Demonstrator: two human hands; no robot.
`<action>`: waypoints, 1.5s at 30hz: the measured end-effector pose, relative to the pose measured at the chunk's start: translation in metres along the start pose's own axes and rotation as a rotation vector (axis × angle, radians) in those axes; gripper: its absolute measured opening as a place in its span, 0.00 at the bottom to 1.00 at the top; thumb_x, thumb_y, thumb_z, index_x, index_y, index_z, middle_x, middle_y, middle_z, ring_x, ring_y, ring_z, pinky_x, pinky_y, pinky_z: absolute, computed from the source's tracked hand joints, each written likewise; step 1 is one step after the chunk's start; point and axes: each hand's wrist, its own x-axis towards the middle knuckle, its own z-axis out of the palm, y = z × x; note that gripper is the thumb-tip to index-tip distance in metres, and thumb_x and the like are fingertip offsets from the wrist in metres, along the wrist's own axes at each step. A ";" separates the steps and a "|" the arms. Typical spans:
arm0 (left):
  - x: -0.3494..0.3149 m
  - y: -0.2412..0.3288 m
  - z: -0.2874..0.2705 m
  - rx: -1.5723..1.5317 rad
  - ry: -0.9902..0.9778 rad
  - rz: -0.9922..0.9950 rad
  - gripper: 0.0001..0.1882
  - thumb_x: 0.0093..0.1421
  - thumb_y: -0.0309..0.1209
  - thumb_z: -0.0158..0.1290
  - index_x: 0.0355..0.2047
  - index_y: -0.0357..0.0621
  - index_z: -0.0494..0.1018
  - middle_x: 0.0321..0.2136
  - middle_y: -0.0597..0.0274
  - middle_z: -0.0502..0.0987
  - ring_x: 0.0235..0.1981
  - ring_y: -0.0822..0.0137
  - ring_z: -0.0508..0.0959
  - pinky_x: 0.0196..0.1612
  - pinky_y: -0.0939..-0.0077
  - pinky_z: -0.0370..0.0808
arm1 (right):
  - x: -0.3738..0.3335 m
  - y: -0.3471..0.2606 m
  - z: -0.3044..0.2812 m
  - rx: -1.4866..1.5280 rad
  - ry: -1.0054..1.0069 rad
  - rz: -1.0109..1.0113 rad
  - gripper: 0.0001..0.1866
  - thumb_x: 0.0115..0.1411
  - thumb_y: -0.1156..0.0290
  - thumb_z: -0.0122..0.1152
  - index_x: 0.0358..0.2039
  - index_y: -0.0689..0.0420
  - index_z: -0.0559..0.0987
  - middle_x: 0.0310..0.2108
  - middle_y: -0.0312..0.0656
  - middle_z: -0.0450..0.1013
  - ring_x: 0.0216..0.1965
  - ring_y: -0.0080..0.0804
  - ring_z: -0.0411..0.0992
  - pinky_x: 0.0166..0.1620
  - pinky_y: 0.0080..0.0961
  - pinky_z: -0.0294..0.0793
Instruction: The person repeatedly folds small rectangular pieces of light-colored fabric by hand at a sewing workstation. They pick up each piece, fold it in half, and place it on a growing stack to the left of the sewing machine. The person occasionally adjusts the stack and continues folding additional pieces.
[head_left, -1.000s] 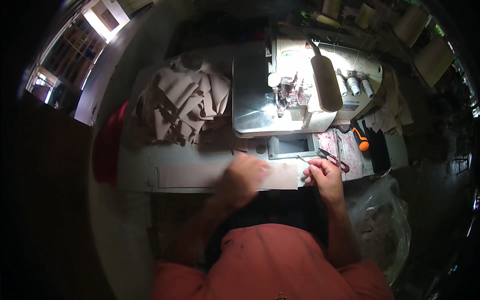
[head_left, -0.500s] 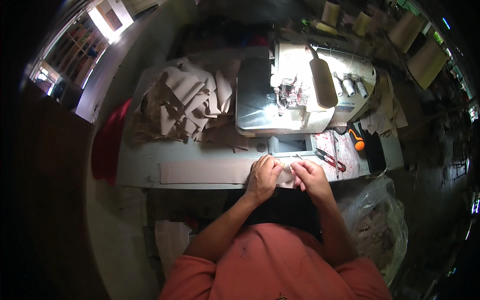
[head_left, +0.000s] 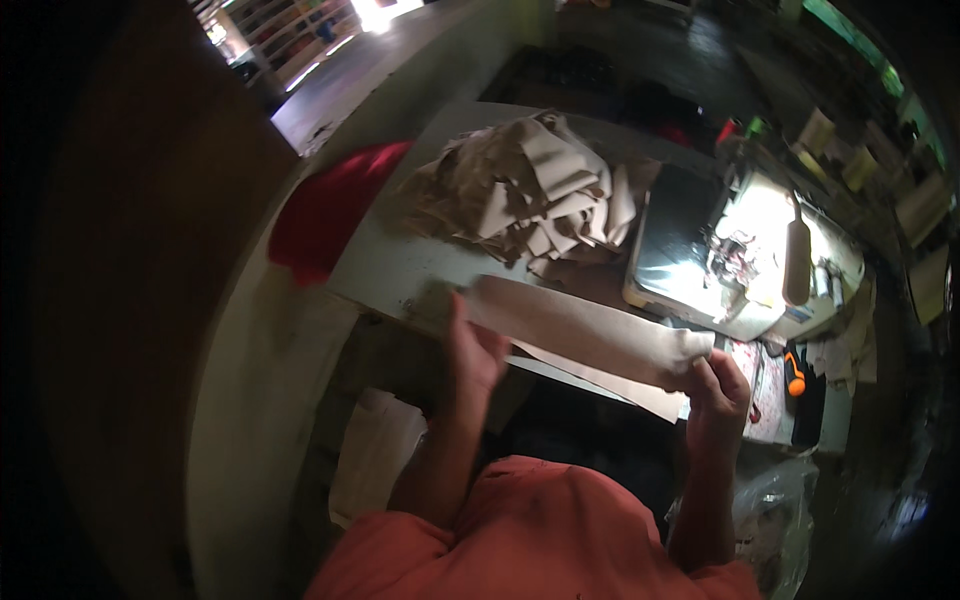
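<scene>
A long beige fabric strip (head_left: 590, 325) is stretched above the front of the table, sloping down to the right. My right hand (head_left: 722, 392) is closed on its right end, where the cloth bunches and folds. Close to the strip's left end is my left hand (head_left: 476, 350), slightly blurred, one finger pointing up and apart from the others; it seems to touch the cloth's lower edge without gripping it. Another layer of beige cloth (head_left: 640, 393) shows beneath the strip, with a pointed corner over the table's front edge.
A heap of beige fabric pieces (head_left: 550, 185) covers the back of the table (head_left: 385, 270). To its right stands a lit sewing machine (head_left: 750, 250). An orange-ended tool (head_left: 795, 378) lies at the right. Red cloth (head_left: 335, 215) hangs left; a clear plastic bag (head_left: 780, 510) stands low right.
My hands, close together before, are now wide apart, the left far out to the left. The fabric strip has been lifted off the table. The view has turned left and tilted.
</scene>
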 end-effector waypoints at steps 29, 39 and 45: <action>-0.034 -0.048 0.134 1.222 -0.809 -0.298 0.11 0.53 0.31 0.49 0.31 0.35 0.69 0.26 0.67 0.71 0.30 0.79 0.69 0.34 0.85 0.66 | -0.016 -0.015 -0.013 -0.187 -0.261 0.014 0.06 0.53 0.76 0.50 0.32 0.64 0.72 0.24 0.37 0.70 0.27 0.18 0.68 0.31 0.15 0.68; -0.002 -0.063 0.157 1.520 -0.852 0.216 0.06 0.48 0.27 0.52 0.22 0.36 0.69 0.18 0.65 0.67 0.23 0.78 0.66 0.26 0.85 0.63 | 0.011 -0.009 -0.012 0.152 -0.160 0.164 0.07 0.54 0.74 0.49 0.31 0.65 0.70 0.22 0.40 0.70 0.24 0.22 0.71 0.29 0.15 0.69; 0.038 -0.093 0.158 1.801 -1.111 0.797 0.07 0.45 0.24 0.51 0.27 0.39 0.71 0.22 0.57 0.68 0.24 0.60 0.70 0.29 0.72 0.68 | 0.045 0.029 -0.012 0.175 -0.013 0.071 0.10 0.54 0.74 0.49 0.35 0.66 0.68 0.25 0.42 0.70 0.23 0.24 0.71 0.27 0.15 0.70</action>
